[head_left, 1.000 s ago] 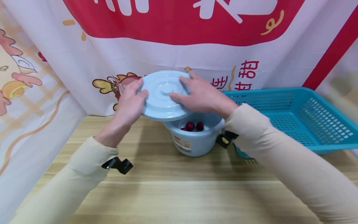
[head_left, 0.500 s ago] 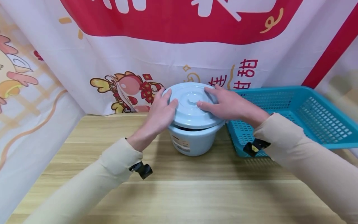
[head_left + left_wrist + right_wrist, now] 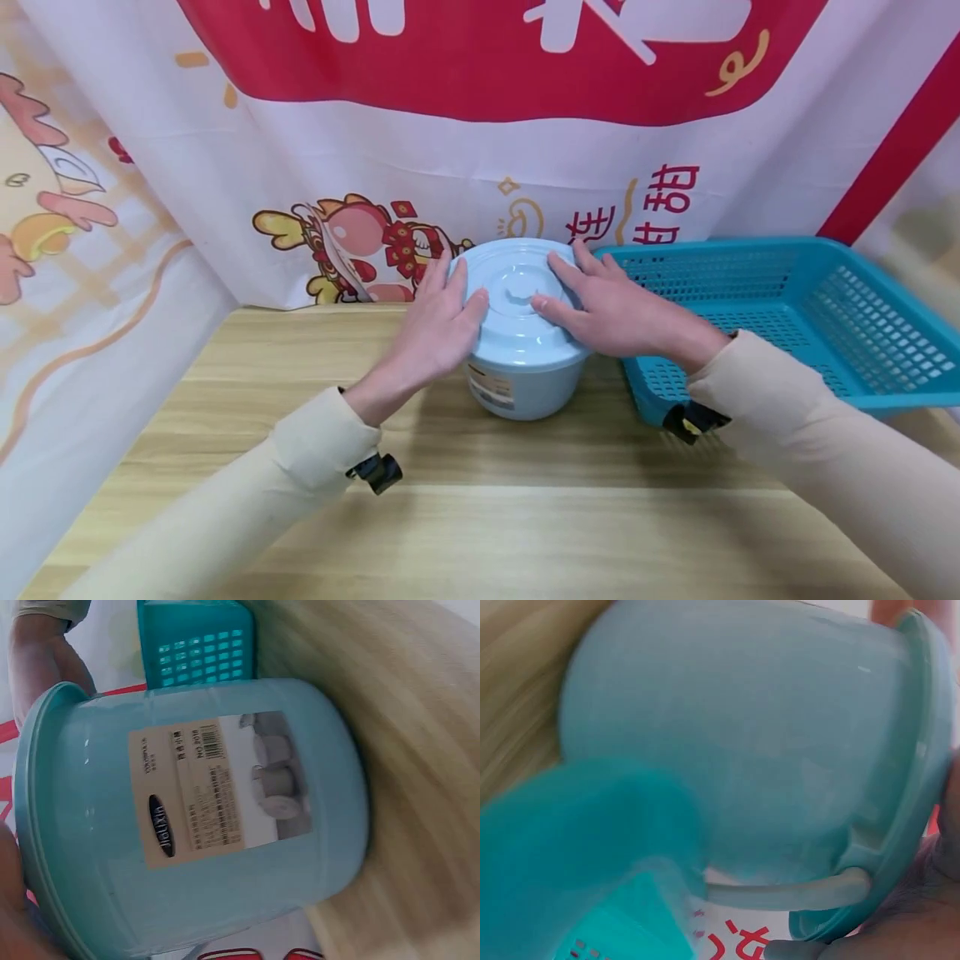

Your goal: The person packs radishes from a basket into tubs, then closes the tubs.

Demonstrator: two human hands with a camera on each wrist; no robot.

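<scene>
A light blue lid sits level on a light blue plastic bucket, which stands upright on the wooden table. My left hand rests on the lid's left edge with fingers extended. On the right side of the lid lies my right hand, its thumb close to the small centre knob. A printed label on the bucket's wall shows in the left wrist view. The right wrist view shows the bucket's handle hanging at its side. The lid hides whatever is inside.
A teal perforated plastic basket stands just right of the bucket. Behind is a white and red printed cloth, and another printed cloth hangs at the left. The wooden table extends in front of the bucket.
Both hands have carried the lid right and down onto the bucket. The dark red round fruits seen inside earlier are now covered, and the gap under the lid's front has closed.
</scene>
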